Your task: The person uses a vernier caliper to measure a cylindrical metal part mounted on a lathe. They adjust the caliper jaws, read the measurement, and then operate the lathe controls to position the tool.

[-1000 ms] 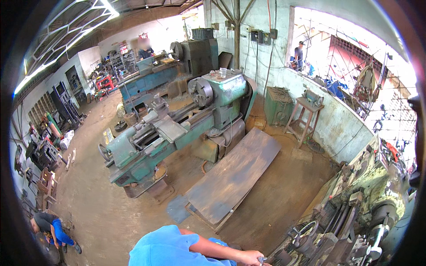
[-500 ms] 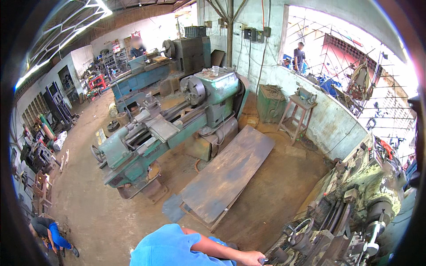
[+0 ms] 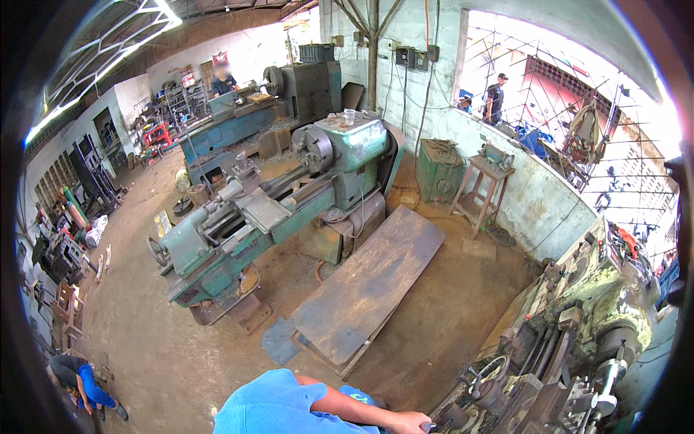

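Observation:
My left arm, in a light blue sleeve (image 3: 260, 405), reaches to the right along the lower edge. At its end my left hand (image 3: 410, 422) is closed around a small handle, of which only a grey tip shows past the fingers. The hand is beside the near lathe (image 3: 531, 405), a worn, grimy machine with a handwheel (image 3: 494, 369) and a shiny metal piece (image 3: 611, 376) by its chuck. The lower edge cuts off part of the hand. My right hand is out of view.
A green lathe (image 3: 253, 217) stands across the floor. Between the machines lies a long, stained board (image 3: 372, 282). A small stand (image 3: 483, 188) and a green cabinet (image 3: 439, 170) are by the wall. One person (image 3: 83, 383) bends at lower left; another (image 3: 495, 100) stands beyond the window.
The person beyond the window has moved slightly right and turned. My left hand stays closed in nearly the same place; the view has shifted only a little.

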The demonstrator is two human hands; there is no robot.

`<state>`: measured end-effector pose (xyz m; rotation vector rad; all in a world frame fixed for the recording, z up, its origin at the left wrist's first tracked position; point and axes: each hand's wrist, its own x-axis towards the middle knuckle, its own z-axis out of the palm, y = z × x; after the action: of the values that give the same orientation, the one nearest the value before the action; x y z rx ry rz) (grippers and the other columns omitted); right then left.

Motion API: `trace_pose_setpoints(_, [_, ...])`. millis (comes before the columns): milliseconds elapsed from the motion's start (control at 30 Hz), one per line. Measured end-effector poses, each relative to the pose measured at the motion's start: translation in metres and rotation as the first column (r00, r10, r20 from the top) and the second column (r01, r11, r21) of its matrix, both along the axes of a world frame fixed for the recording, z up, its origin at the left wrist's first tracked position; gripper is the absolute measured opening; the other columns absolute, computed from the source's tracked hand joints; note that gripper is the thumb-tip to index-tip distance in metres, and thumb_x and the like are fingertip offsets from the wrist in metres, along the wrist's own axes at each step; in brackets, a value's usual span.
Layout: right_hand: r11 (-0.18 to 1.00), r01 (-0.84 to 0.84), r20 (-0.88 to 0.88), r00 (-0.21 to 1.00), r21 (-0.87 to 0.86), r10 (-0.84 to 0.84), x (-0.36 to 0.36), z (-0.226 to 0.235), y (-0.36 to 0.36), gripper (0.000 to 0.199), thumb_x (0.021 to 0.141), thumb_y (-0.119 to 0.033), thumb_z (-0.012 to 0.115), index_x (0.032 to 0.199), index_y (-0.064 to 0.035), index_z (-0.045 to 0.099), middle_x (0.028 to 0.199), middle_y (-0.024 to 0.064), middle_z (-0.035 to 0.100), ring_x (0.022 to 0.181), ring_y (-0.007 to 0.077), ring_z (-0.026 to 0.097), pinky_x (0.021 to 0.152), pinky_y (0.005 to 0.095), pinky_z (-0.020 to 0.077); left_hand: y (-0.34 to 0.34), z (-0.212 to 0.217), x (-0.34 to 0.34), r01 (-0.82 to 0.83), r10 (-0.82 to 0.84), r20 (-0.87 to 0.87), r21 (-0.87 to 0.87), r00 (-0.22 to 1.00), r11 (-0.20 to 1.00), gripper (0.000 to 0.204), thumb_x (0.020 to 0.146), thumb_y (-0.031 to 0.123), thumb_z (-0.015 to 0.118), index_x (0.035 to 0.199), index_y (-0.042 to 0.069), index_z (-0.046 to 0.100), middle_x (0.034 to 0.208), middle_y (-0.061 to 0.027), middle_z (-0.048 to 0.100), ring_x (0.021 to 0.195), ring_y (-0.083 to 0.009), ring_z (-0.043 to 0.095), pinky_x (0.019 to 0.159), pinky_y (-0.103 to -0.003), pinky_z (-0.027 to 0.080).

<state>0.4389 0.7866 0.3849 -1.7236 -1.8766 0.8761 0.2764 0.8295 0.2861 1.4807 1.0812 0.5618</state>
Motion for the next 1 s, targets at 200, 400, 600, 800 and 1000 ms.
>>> trace_pose_setpoints(200, [1.0,0.017,-0.027,0.999,0.002,-0.016,-0.002,0.0,-0.002,0.012,0.094,-0.022,0.061,0.094,-0.0104,0.067,0.082,0.025,0.067,0.075,0.0435,0.065,0.067,0.0474,0.0508,-0.001,0.0,-0.001,-0.008,0.008,-0.006,-0.001,1.0,1.0,0.028,0.08,0.022,0.074,0.097,0.0,0.069,0.088,-0.0146,0.073,0.081,-0.0234,0.068,0.074,-0.038,0.054])
trace_pose_setpoints(400, [1.0,0.022,0.008,1.0,-0.016,-0.022,-0.003,-0.004,0.0,0.015,0.092,-0.026,0.064,0.094,-0.0114,0.067,0.083,0.0237,0.067,0.075,0.0426,0.065,0.067,0.0478,0.0513,-0.001,0.005,-0.003,-0.019,0.02,0.013,-0.035,1.0,0.999,0.024,0.08,0.021,0.075,0.094,0.002,0.069,0.087,-0.0118,0.073,0.08,-0.0208,0.068,0.074,-0.038,0.054])
trace_pose_setpoints(600, [0.996,0.073,0.004,0.997,-0.046,-0.072,-0.005,-0.007,0.003,0.018,0.09,-0.028,0.069,0.091,-0.0104,0.067,0.081,0.0222,0.067,0.074,0.0394,0.066,0.067,0.047,0.0516,0.001,0.006,-0.005,-0.026,0.026,-0.002,-0.01,1.0,1.0,0.024,0.08,0.02,0.075,0.097,0.003,0.069,0.087,-0.0104,0.073,0.079,-0.0199,0.067,0.074,-0.037,0.054])
trace_pose_setpoints(800, [0.998,0.056,-0.033,0.998,-0.021,-0.056,-0.007,-0.012,0.003,0.016,0.09,-0.023,0.07,0.088,-0.0075,0.065,0.075,0.02,0.066,0.065,0.0325,0.064,0.063,0.0436,0.0511,0.002,-0.001,-0.009,-0.029,0.03,0.012,-0.093,0.999,0.995,0.028,0.081,0.024,0.077,0.097,0.002,0.069,0.091,-0.0129,0.073,0.084,-0.0224,0.068,0.077,-0.038,0.054])
trace_pose_setpoints(1000, [1.0,0.028,-0.045,0.999,-0.014,-0.029,-0.008,-0.013,0.005,0.017,0.092,-0.021,0.068,0.086,-0.005,0.064,0.068,0.0171,0.064,0.058,0.0256,0.06,0.057,0.0409,0.049,0.001,-0.005,-0.011,-0.022,0.017,-0.061,-0.074,0.998,0.997,0.03,0.081,0.026,0.078,0.098,0.003,0.07,0.092,-0.0149,0.073,0.086,-0.0258,0.07,0.079,-0.039,0.054])
